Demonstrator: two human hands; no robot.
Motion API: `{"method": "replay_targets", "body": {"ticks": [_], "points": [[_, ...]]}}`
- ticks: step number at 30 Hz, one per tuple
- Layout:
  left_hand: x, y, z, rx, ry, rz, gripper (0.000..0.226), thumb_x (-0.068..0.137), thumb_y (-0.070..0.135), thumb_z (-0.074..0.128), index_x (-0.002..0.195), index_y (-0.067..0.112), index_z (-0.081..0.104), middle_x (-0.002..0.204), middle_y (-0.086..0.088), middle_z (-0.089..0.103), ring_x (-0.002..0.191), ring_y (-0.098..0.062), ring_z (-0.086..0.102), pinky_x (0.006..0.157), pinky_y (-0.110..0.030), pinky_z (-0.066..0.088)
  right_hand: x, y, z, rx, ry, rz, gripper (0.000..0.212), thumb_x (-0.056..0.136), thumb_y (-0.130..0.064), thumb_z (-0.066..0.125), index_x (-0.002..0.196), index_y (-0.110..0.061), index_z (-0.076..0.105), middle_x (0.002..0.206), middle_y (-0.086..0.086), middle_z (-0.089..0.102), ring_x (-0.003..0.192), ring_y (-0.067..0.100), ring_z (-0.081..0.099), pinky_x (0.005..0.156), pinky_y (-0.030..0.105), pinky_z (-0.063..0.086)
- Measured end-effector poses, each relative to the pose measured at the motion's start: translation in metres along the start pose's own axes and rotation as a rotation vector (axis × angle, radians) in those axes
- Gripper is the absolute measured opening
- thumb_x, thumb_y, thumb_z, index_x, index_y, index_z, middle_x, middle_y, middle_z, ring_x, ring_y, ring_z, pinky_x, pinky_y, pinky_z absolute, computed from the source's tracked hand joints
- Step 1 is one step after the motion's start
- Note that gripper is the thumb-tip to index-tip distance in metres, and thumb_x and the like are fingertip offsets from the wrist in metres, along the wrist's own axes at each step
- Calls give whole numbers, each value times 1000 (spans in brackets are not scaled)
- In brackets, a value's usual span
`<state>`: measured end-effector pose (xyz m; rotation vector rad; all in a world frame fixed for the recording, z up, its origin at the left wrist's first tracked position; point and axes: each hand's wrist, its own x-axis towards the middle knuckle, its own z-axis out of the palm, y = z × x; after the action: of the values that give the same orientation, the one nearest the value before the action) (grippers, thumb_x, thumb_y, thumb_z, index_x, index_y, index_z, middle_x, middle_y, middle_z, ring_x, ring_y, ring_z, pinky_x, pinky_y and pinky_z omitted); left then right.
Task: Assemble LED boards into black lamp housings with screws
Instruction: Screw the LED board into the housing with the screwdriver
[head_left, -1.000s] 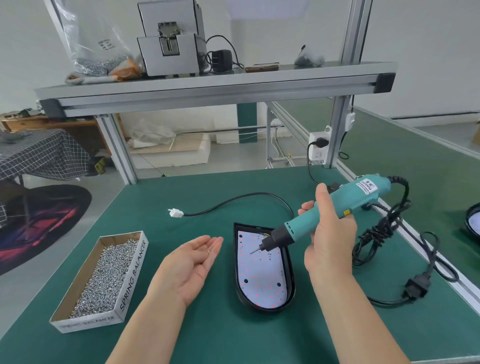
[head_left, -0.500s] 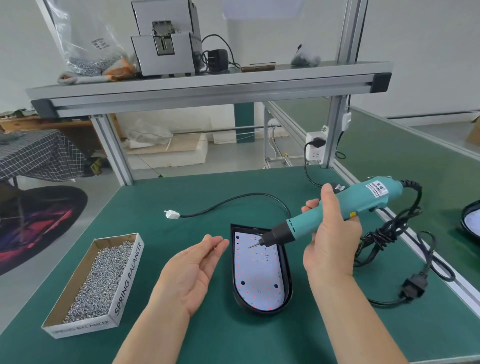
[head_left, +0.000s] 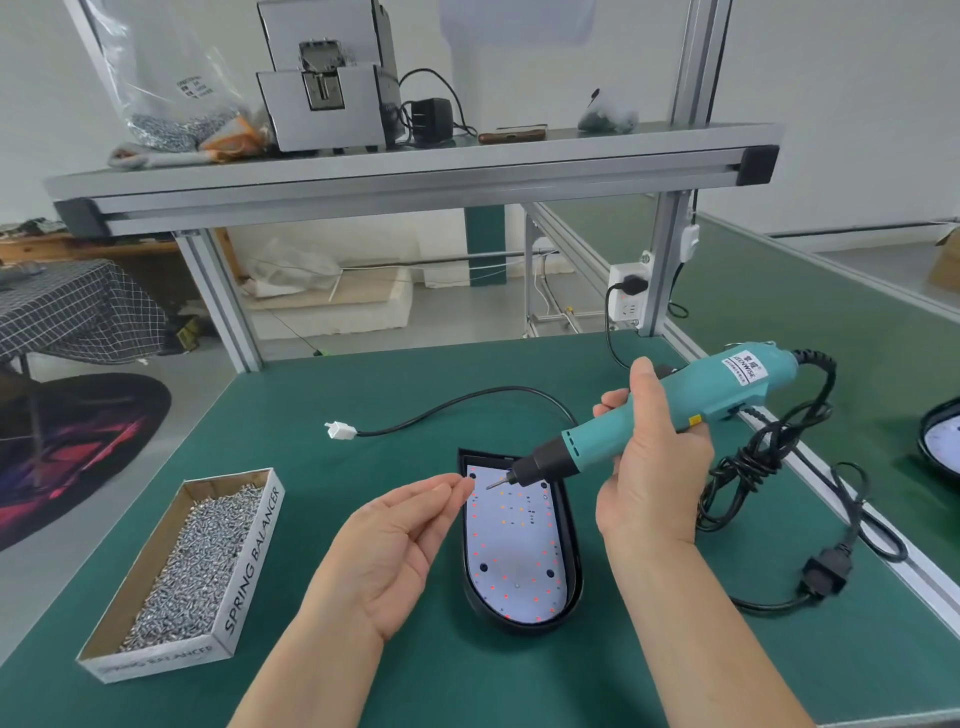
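Bright, even light is cast throughout, with soft shadows. Frame posts are bowed at ten and two o'clock. Mild blur is seen.

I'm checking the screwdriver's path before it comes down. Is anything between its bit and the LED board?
Nothing lies on the LED board beneath the bit of the screwdriver. The left hand has its fingertips just beside the bit's tip, above the board's top-left corner; whether they pinch a screw is too small to tell.
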<state>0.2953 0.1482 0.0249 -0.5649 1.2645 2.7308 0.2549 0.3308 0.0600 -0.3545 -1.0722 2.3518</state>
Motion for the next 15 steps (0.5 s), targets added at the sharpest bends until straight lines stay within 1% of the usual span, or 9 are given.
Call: {"method": "replay_targets", "body": {"ticks": [2, 3, 4, 6, 8, 10, 15], "points": [[-1, -2, 3, -17, 6, -3, 12, 90, -11, 59, 97, -17, 66, 100, -27, 73, 88, -24, 76, 62, -19, 59, 0, 0, 0, 3, 1, 1, 23, 90, -27, 74, 92, -19, 53, 64, -3, 66, 61, 13, 63, 61, 21, 53], [-1, -3, 4, -25, 14, -4, 12, 90, -10, 60, 98, -17, 64, 97, -26, 74, 86, -23, 77, 61, -18, 58, 0, -1, 0, 8, 1, 2, 23, 90, -26, 74, 92, -19, 53, 64, -3, 65, 61, 14, 63, 61, 21, 54], [-1, -3, 6, -27, 22, -8, 11, 88, -8, 62, 96, -16, 65, 93, -24, 75, 82, -21, 77, 59, -17, 58, 0, -1, 1, 12, 2, 2, 23, 90, -26, 74, 92, -19, 53, 64, -3, 65, 61, 14, 63, 61, 21, 54], [-3, -4, 9, 5, 21, -28, 9, 80, -2, 69, 82, -10, 72, 81, -17, 75, 70, -17, 75, 54, -17, 57, 0, -2, 2, 21, 4, 3, 23, 91, -26, 74, 92, -18, 52, 64, -3, 65, 61, 14, 62, 62, 22, 54], [-5, -5, 12, 76, -1, -63, 8, 71, 8, 74, 67, 2, 78, 75, -11, 73, 57, -10, 69, 47, -15, 54, 0, -2, 4, 30, 6, 5, 24, 90, -27, 74, 92, -18, 51, 64, -3, 65, 61, 14, 62, 61, 22, 53], [-6, -5, 13, 113, -20, -101, 8, 70, 13, 75, 63, 10, 79, 74, -7, 73, 51, -6, 64, 43, -14, 50, 0, -3, 6, 36, 5, 1, 25, 90, -27, 74, 93, -18, 51, 64, -2, 65, 61, 14, 62, 59, 20, 53], [-7, -7, 16, 38, -17, -157, 6, 69, 9, 75, 66, 8, 79, 70, -6, 70, 50, -6, 63, 42, -13, 50, -2, -1, 6, 23, -4, -17, 24, 90, -27, 75, 93, -17, 53, 65, -1, 65, 59, 14, 62, 57, 20, 52]]}}
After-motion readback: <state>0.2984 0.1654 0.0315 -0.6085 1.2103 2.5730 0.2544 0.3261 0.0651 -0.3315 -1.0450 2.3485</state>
